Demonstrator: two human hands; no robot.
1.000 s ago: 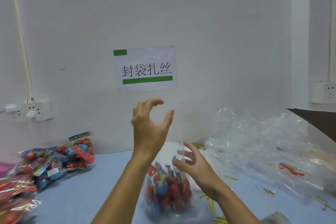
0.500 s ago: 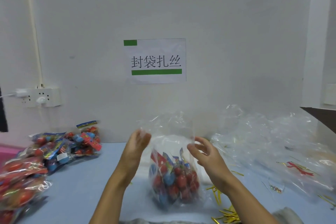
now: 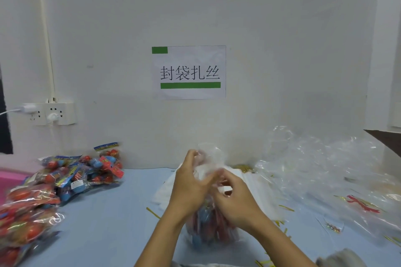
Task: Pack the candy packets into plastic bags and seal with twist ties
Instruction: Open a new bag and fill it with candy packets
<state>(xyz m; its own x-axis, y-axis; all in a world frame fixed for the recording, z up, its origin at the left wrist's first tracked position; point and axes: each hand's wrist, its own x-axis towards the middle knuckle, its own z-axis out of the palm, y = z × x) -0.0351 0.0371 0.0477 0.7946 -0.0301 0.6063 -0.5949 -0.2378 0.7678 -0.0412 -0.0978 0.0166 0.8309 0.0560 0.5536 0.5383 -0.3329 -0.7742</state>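
1. Head view: both hands meet at the middle of the table, closed round the gathered neck of a clear plastic bag [image 3: 209, 159]. The left hand [image 3: 191, 182] grips the neck from the left, fingers curled into the plastic.
2. Just beside it, the right hand [image 3: 235, 197] pinches the same neck from the right, fingertips bent inward.
3. Below the hands, the bag stands on the blue table [image 3: 108, 212], its lower part filled with red and blue candy packets [image 3: 206, 230].
4. At the left lies a heap of loose candy packets [image 3: 65, 180], well apart from the bag.
5. At the right spreads a pile of empty clear bags [image 3: 314, 169].
6. Yellow twist ties [image 3: 153, 212] lie scattered on the table near the bag.
7. On the wall hang a paper sign [image 3: 188, 71] and a power socket [image 3: 51, 114].
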